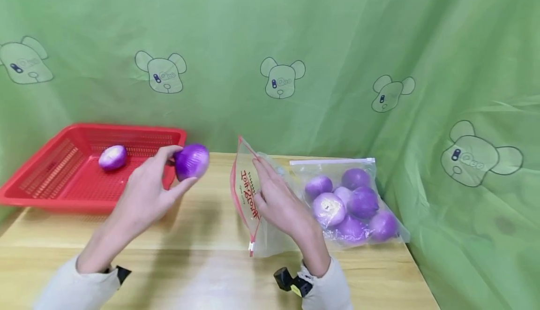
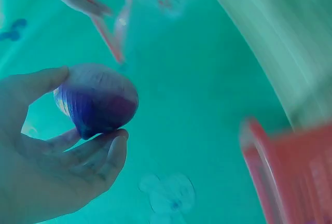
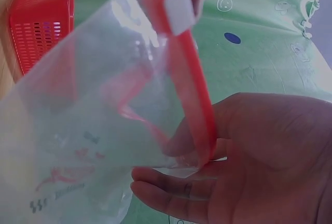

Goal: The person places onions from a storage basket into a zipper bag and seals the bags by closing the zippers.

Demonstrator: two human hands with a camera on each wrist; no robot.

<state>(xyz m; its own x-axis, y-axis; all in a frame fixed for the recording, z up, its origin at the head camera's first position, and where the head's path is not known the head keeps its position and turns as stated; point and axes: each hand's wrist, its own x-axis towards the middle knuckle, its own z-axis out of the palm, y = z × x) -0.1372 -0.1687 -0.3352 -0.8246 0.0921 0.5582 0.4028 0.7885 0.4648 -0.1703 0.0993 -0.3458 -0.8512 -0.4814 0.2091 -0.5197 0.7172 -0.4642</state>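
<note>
Thumb and fingertips of my left hand (image 1: 147, 185) pinch a purple onion (image 1: 192, 161) in the air, just right of a red plastic basket (image 1: 86, 203). In the left wrist view the onion (image 2: 101, 97) sits between thumb and fingers. My right hand (image 1: 280, 200) grips the edge of a clear zip bag (image 1: 270, 242) with red lettering and a red zip strip. The bag's mouth gapes toward the left. In the right wrist view the thumb reaches inside the red rim (image 3: 199, 99), while the fingers (image 3: 174, 193) lie outside. A white slider hangs at the strip's lower end.
One more purple onion (image 1: 113, 157) lies in the basket. To the right, a second clear zip bag (image 1: 295, 171) with a white slider strip lies filled with several purple onions (image 1: 352, 207). Green printed cloth (image 1: 223, 42) hangs behind and right of the wooden table (image 1: 198, 263).
</note>
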